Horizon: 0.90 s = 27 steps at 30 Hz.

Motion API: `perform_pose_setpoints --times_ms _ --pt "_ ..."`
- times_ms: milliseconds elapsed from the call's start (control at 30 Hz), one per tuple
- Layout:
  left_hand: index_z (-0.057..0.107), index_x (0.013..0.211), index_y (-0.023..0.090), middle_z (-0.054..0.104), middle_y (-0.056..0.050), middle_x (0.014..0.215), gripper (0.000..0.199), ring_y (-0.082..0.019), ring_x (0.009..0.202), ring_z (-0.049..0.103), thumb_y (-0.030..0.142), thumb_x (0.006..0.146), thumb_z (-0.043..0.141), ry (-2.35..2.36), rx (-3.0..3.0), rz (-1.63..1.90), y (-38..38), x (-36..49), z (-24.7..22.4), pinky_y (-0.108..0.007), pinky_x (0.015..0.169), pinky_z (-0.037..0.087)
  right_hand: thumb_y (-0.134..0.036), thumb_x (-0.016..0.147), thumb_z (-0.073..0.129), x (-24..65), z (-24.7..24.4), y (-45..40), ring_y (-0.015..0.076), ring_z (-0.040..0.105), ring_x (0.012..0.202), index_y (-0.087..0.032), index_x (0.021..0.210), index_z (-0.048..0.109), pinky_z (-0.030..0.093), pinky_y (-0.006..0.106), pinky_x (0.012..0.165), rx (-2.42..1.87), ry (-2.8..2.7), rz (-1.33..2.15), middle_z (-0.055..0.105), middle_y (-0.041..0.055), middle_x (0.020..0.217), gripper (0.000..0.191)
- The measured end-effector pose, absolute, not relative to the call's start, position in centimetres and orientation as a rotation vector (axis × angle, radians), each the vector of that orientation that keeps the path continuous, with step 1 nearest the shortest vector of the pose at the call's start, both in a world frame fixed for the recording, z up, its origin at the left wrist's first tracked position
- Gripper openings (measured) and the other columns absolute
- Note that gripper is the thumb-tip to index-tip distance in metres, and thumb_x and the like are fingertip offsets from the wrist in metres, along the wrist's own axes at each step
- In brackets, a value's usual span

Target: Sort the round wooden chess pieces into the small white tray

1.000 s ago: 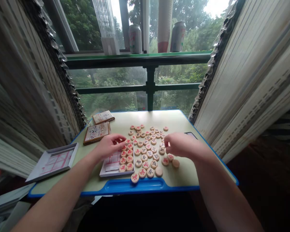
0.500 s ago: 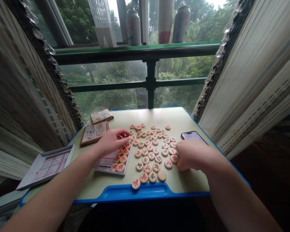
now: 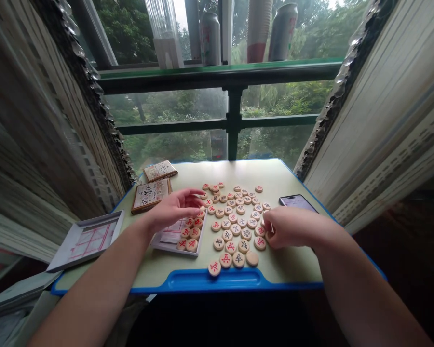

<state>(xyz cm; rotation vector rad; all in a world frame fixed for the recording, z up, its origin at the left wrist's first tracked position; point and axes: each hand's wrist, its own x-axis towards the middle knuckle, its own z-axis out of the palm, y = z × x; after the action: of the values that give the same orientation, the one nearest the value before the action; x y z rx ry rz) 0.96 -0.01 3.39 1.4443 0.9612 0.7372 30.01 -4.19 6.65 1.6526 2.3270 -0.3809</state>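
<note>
Many round wooden xiangqi pieces [image 3: 235,229] with red or black characters lie loosely spread on the small table. My left hand [image 3: 179,207] hovers at the upper corner of a shallow white box [image 3: 169,233], thumb and fingers apart, its fingertips close to pieces there. Inside the box, red-marked pieces [image 3: 191,232] stand in two columns along the right side, next to folded paper with red lines. My right hand [image 3: 280,226] is curled closed at the right edge of the spread, against a red piece [image 3: 259,230]. What its fingers hold is hidden.
A phone [image 3: 298,202] lies beyond my right hand. Two decorated boxes [image 3: 152,193] sit at the back left, and a white box lid [image 3: 85,241] at the left edge. Cans [image 3: 282,31] and stacked cups [image 3: 259,31] stand on the window ledge. Curtains flank the table.
The view has shifted slightly, so everything sits further right. My left thumb and fingers have spread apart. My right hand stays curled by the pieces, and a red piece beside it has moved or become hidden.
</note>
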Motion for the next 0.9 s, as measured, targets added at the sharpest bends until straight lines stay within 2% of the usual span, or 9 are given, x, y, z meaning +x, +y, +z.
perform_pose_setpoints --times_ms 167,267,467,600,767,900 --pt "0.061 0.110 0.019 0.069 -0.005 0.096 0.045 -0.018 0.093 0.063 0.024 0.067 0.076 0.898 1.450 0.801 0.1 1.0 3.3 -0.033 0.084 0.049 -0.029 0.071 0.053 31.3 5.2 -5.6 0.0169 0.056 0.063 -0.020 0.077 0.063 0.034 0.026 0.051 1.808 2.506 -0.566 0.067 0.0049 0.074 0.015" --pt "0.063 0.109 0.019 0.069 -0.005 0.097 0.044 -0.019 0.094 0.063 0.025 0.067 0.077 0.879 1.467 0.779 -0.2 1.1 3.5 -0.033 0.085 0.049 -0.031 0.081 0.043 31.7 3.7 -6.8 0.0174 0.057 0.070 -0.019 0.078 0.062 0.037 0.026 0.058 1.904 2.613 -0.633 0.066 0.0056 0.078 0.023" --pt "0.066 0.105 0.018 0.069 -0.007 0.102 0.043 -0.020 0.097 0.062 0.025 0.065 0.079 0.874 1.491 0.716 -0.5 0.8 4.0 -0.034 0.086 0.048 -0.028 0.082 0.042 31.7 1.8 -7.0 0.0185 0.061 0.077 -0.019 0.082 0.066 0.040 0.028 0.068 2.114 2.688 -0.579 0.069 0.0050 0.082 0.026" --pt "0.066 0.104 0.018 0.069 -0.007 0.100 0.044 -0.020 0.095 0.062 0.029 0.063 0.079 0.941 1.488 0.787 0.2 0.3 3.9 -0.033 0.080 0.049 -0.029 0.080 0.046 31.5 1.4 -7.0 0.0186 0.061 0.073 -0.020 0.084 0.067 0.041 0.028 0.067 2.284 2.684 -0.520 0.069 0.0040 0.078 0.024" --pt "0.066 0.103 0.017 0.069 -0.007 0.100 0.043 -0.020 0.095 0.062 0.030 0.064 0.078 0.938 1.518 0.765 1.1 0.1 3.1 -0.033 0.078 0.049 -0.035 0.082 0.048 30.6 1.1 -8.8 0.0151 0.053 0.053 -0.018 0.087 0.065 0.039 0.028 0.057 2.532 2.772 -0.422 0.057 -0.0009 0.056 0.024" --pt "0.066 0.102 0.018 0.068 -0.007 0.098 0.042 -0.020 0.092 0.061 0.031 0.064 0.077 0.942 1.511 0.777 1.3 0.0 2.9 -0.033 0.074 0.049 -0.037 0.084 0.052 29.2 1.0 -10.7 0.0134 0.050 0.055 -0.019 0.094 0.065 0.039 0.026 0.054 2.159 2.963 -0.736 0.057 0.0002 0.065 0.024"
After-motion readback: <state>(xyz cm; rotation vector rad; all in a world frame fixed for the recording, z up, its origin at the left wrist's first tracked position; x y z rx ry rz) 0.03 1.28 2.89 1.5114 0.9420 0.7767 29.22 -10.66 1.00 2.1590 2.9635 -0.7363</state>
